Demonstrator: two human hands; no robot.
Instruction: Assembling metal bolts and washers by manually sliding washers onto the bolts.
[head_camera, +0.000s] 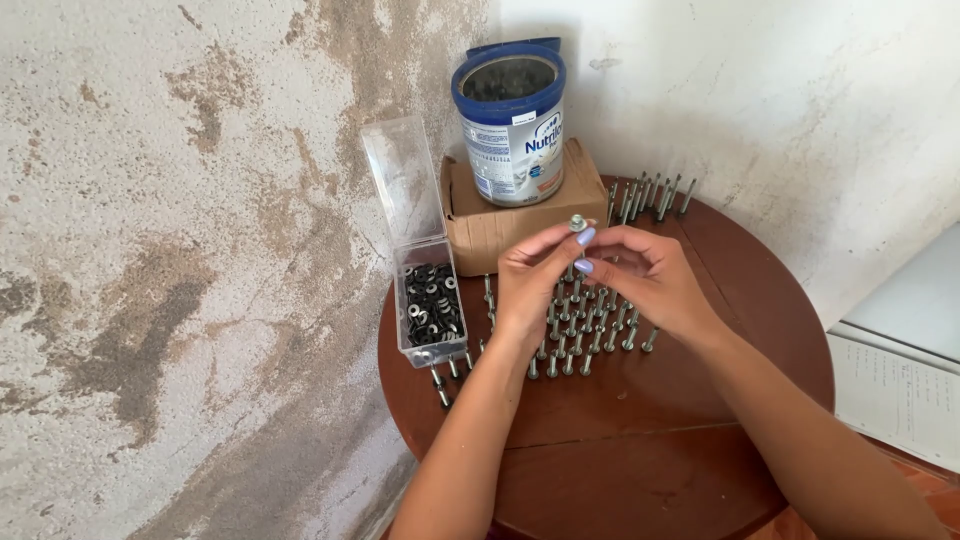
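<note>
Head view is showing both hands raised over the round desk, meeting at a single bolt. The left hand is pinching it between closed fingers, while the right hand is closing its fingers on it from the other side; both are equally near. The bolt's head is showing on top, and its shank seems to be running downward, hidden behind the fingers. Directly below, rows of bolts are lying on the desk. A clear box of washers is sitting left, lid up. Behind are standing a cardboard box, a tin and more bolts.
</note>
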